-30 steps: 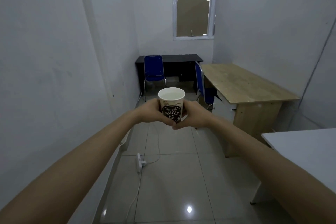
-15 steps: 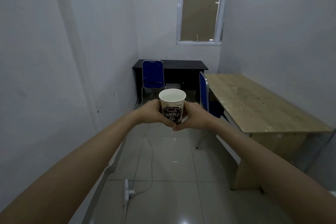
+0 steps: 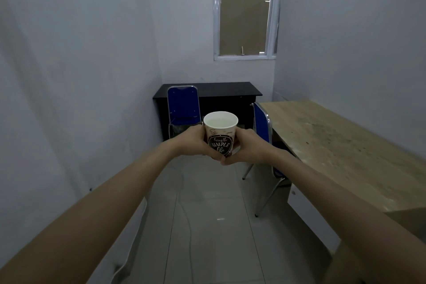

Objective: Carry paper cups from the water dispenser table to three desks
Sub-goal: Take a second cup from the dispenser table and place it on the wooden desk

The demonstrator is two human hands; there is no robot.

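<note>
**Filled Paper Cup Held in Both Hands Between the Worktops**

At the far left a plain grey-white wall is seen, with a thin white cable trailed along the pale tiled floor beside it. The left hand is wrapped against the left side of the white paper cup with black printed lettering, its grip curled and pressed onto the cup wall. Behind it, a blue padded chair with a metal frame is pushed up to a black rectangular worktop at the end of the room, below a tall white-framed window.

The cup is held in mid-air at the middle of the view, well apart from every worktop and touched only by the hands. Its long axis is kept upright, mouth turned upward, with pale liquid visible close to the rim; a two-sided hold is judged to be used so that the thin wall is steadied and nothing is spilled while walking.

The right hand is closed on the cup's right side, and the fingertips of both hands are brought together under its base. Further right, a second blue chair is set at the edge of a long light-wood worktop along the right wall. Which worktop is intended cannot be told.
</note>
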